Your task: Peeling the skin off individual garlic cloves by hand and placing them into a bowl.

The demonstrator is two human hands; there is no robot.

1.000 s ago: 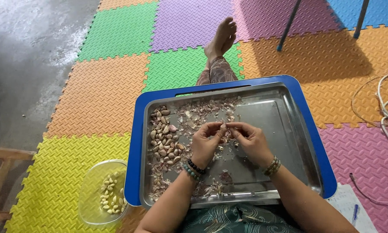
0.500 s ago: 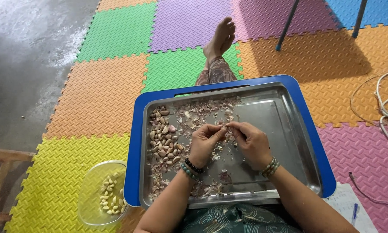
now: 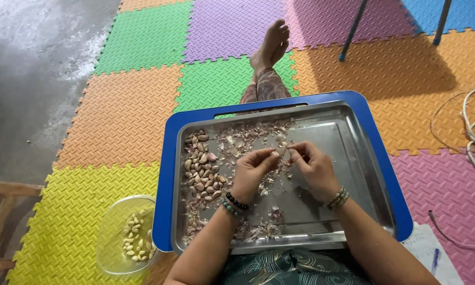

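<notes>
Garlic clove [image 3: 284,153] nearly hidden between both hands' fingertips [image 3: 273,155].

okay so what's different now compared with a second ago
Very little. Both hands, left hand and right hand, remain together over the steel tray, pinching a garlic clove. The pile of unpeeled cloves and the bowl of peeled ones lie as before.

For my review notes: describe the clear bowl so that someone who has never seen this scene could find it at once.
Start at the steel tray in its blue tray on the person's lap. Just off its near left corner, on the yellow floor mat, sits the clear bowl. It alone is see-through, and it holds pale peeled cloves, while the cloves on the tray look brownish.
</notes>
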